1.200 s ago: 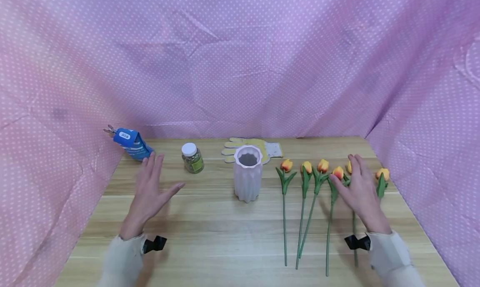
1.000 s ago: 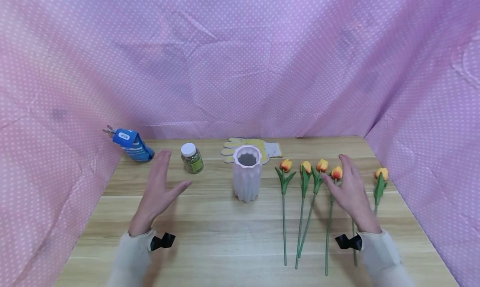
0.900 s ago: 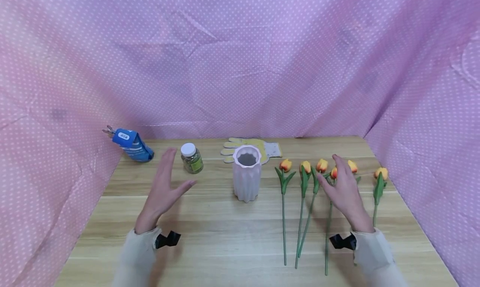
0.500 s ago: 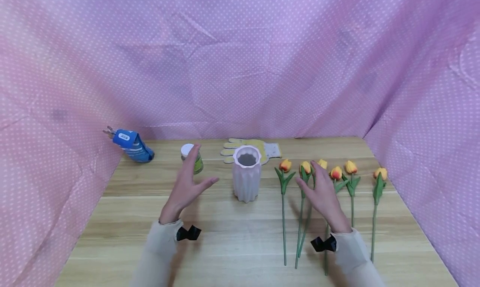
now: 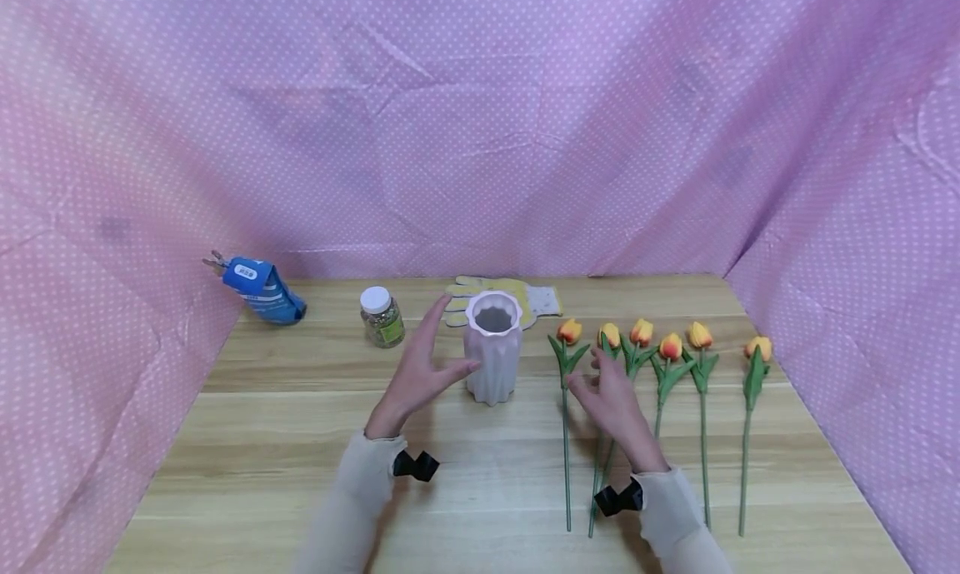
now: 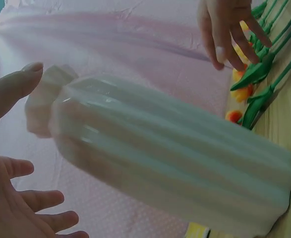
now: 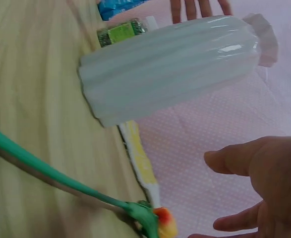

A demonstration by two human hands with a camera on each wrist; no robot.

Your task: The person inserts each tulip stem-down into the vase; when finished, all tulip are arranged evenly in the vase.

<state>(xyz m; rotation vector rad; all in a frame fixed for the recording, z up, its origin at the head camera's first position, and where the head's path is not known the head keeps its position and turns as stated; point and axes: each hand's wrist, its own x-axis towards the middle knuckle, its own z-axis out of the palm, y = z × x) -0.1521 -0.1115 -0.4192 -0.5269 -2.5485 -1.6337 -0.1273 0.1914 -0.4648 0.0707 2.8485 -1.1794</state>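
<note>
Flanking pale vase, fingers apart, illegible lettering on blue packet

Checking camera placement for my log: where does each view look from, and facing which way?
Head: worn on the head, facing forward and down at the table and tulips; left hand, right hand and sleeves show.
Left wrist: on the left wrist, facing the vase; the left hand and, beyond, the right hand show.
Right wrist: on the right wrist, facing the vase; the right hand and part of the left show.
Both wrist views share the vase and both hands.
</note>
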